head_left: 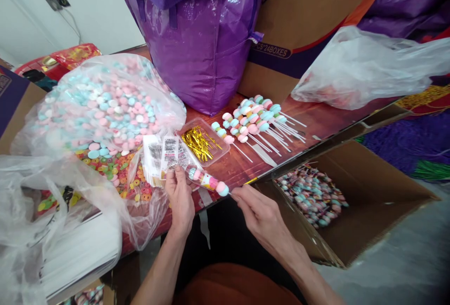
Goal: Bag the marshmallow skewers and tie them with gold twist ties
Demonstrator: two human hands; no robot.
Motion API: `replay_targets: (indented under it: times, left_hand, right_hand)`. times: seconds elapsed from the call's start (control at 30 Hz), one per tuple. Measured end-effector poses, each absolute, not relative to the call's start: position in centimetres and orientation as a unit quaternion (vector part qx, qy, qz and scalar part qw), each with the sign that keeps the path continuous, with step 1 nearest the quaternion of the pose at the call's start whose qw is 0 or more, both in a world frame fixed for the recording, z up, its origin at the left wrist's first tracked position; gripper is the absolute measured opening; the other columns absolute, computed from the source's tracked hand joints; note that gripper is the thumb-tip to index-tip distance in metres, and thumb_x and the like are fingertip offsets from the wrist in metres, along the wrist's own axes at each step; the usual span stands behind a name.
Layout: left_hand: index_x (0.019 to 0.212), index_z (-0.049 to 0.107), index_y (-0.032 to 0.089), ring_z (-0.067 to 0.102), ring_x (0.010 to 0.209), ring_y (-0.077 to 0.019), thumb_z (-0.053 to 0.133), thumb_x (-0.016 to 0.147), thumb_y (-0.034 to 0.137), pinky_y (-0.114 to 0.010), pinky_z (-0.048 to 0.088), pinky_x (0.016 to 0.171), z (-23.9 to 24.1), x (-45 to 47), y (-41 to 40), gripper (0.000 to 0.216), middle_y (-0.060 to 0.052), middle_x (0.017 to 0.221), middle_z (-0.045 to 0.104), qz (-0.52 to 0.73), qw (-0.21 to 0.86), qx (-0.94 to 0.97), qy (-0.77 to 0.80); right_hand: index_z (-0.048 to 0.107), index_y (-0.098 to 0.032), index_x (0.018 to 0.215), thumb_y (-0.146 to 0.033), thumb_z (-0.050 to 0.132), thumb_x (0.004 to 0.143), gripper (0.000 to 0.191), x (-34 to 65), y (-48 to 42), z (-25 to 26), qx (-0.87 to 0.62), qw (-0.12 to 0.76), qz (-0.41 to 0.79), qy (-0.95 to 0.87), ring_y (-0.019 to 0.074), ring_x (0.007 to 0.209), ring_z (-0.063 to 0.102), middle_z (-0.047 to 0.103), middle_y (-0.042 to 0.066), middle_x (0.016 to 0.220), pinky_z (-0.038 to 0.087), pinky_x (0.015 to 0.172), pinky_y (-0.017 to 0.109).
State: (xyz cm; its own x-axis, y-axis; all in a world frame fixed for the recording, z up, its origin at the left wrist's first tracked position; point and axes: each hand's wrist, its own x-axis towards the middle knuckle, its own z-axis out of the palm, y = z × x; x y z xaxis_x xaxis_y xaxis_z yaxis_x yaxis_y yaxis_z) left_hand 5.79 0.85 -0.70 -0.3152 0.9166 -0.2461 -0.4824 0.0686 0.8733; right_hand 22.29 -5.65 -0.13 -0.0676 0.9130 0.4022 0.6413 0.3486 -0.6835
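A candy skewer of pink, blue and white pieces lies slantwise between my hands, inside a clear printed wrapper. The fingers of my left hand pinch the wrapper at its far end, just in front of a stack of flat printed wrappers. My right hand is closed on the skewer's stick at the near end. Beside its knuckles shows a thin gold strip; whether the hand holds it I cannot tell. More gold ties fill a clear plastic tray on the table.
Several unwrapped skewers lie piled behind the tray. Left stands a big clear bag of candies, with ring candies below. A purple bag rises behind. At right, an open carton holds wrapped skewers.
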Motion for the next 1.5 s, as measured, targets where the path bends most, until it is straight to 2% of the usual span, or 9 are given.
replay_targets:
  times: [0.13,0.33,0.47,0.57,0.7,0.93,1.13,1.37,1.5]
  left_hand:
    - [0.087,0.058,0.020,0.071,0.076,-0.0157,0.078,0.076,0.049,-0.026,0.055,0.069,-0.1,6.2,0.4,0.037,-0.003,0.087,0.072,0.616,0.595,0.220,0.467]
    - [0.093,0.063,0.018,0.074,0.086,-0.0204,0.075,0.080,0.047,-0.028,0.056,0.072,-0.1,6.9,-0.6,0.034,-0.006,0.093,0.074,0.580,0.642,0.240,0.441]
    - [0.094,0.063,0.018,0.074,0.084,-0.0198,0.075,0.081,0.046,-0.027,0.055,0.071,0.1,6.2,-0.3,0.033,-0.006,0.093,0.075,0.578,0.662,0.231,0.418]
    - [0.092,0.062,0.017,0.075,0.082,-0.0201,0.077,0.079,0.044,-0.025,0.053,0.066,0.1,5.5,0.3,0.033,-0.006,0.092,0.075,0.580,0.670,0.216,0.410]
    - [0.093,0.063,0.018,0.075,0.087,-0.0215,0.078,0.079,0.044,-0.027,0.054,0.070,-0.3,5.6,0.3,0.034,-0.007,0.094,0.075,0.566,0.684,0.212,0.409]
    - [0.092,0.064,0.018,0.075,0.088,-0.0211,0.078,0.077,0.048,-0.028,0.055,0.074,-0.3,5.7,0.1,0.037,-0.006,0.090,0.075,0.560,0.685,0.202,0.420]
    - [0.089,0.063,0.017,0.074,0.085,-0.0215,0.079,0.077,0.047,-0.031,0.055,0.077,-0.3,5.1,0.8,0.036,-0.007,0.088,0.075,0.598,0.675,0.157,0.404]
    - [0.092,0.061,0.019,0.071,0.105,-0.0271,0.076,0.081,0.047,-0.034,0.053,0.085,-0.1,6.1,0.3,0.033,-0.008,0.097,0.076,0.598,0.680,0.154,0.396]
    - [0.095,0.062,0.019,0.072,0.103,-0.0266,0.075,0.080,0.050,-0.034,0.054,0.084,-0.2,5.9,0.1,0.036,-0.007,0.094,0.075,0.579,0.689,0.169,0.402]
  right_hand:
    - [0.063,-0.020,0.086,-0.016,0.047,0.100,0.021,21.5,-5.5,-0.3,-0.545,0.424,0.166,-0.704,0.0135,0.063,0.059,0.063,0.003,0.074,0.046,0.064,0.025]
    - [0.058,-0.020,0.075,-0.029,0.057,0.094,0.021,18.9,-4.7,-0.6,-0.604,0.448,0.355,-0.556,0.0119,0.058,0.054,0.060,-0.001,0.065,0.043,0.058,0.024]
    - [0.052,-0.020,0.067,-0.047,0.064,0.085,0.034,18.1,-4.3,-0.6,-0.550,0.445,0.602,-0.370,0.0058,0.039,0.033,0.051,-0.005,0.050,0.025,0.039,0.021]
    - [0.055,-0.018,0.067,-0.053,0.071,0.076,0.040,18.4,-4.5,-0.4,-0.514,0.424,0.687,-0.290,0.0021,0.033,0.021,0.048,-0.007,0.044,0.012,0.036,0.019]
    - [0.056,-0.018,0.066,-0.054,0.073,0.072,0.041,18.4,-4.4,-0.5,-0.519,0.426,0.691,-0.268,0.0013,0.032,0.021,0.046,-0.008,0.041,0.011,0.035,0.018]
    - [0.053,-0.020,0.065,-0.048,0.065,0.080,0.034,17.0,-3.6,-0.3,-0.538,0.432,0.641,-0.336,0.0037,0.033,0.027,0.046,-0.008,0.041,0.017,0.033,0.017]
    - [0.056,-0.019,0.066,-0.049,0.065,0.080,0.035,17.9,-3.8,0.0,-0.548,0.412,0.637,-0.353,0.0037,0.032,0.026,0.043,-0.009,0.039,0.015,0.033,0.017]
    - [0.056,-0.017,0.065,-0.053,0.076,0.071,0.042,17.8,-3.5,-0.1,-0.484,0.417,0.730,-0.243,0.0010,0.031,0.020,0.040,-0.011,0.038,0.011,0.034,0.017]
    - [0.057,-0.017,0.067,-0.054,0.079,0.069,0.043,17.5,-3.3,-0.5,-0.449,0.415,0.764,-0.206,0.0007,0.030,0.020,0.040,-0.011,0.039,0.010,0.035,0.018]
